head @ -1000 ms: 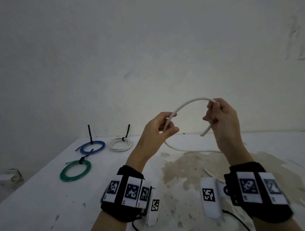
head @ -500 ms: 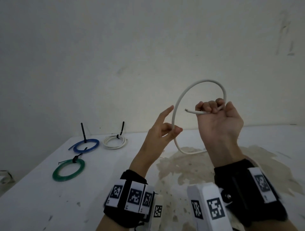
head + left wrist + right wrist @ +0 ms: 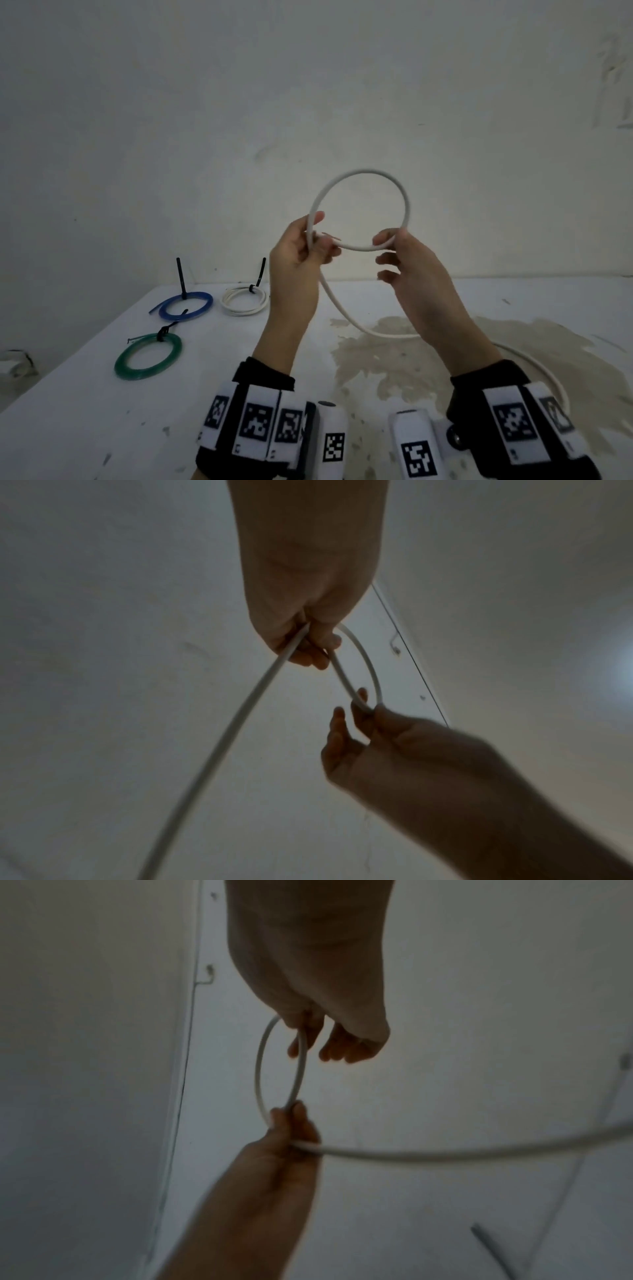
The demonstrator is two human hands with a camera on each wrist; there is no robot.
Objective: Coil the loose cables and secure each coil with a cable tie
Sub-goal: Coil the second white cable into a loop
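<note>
A white cable forms one full loop in the air above the table. My left hand grips the loop where its free end crosses the cable, on the loop's left side. My right hand pinches the loop's lower right between thumb and forefinger, its other fingers loosely spread. From my left hand the rest of the cable drops to the table and runs off to the right. The wrist views show the same loop held between both hands.
On the white table at the left lie three tied coils: a blue one, a white one and a green one, each with a black cable tie. A brown stain covers the table's middle. A wall stands close behind.
The loop has been closed: my right hand brought the cable's free end over to my left hand, which now grips it, and my right hand shifted to a pinch on the loop's right side.
</note>
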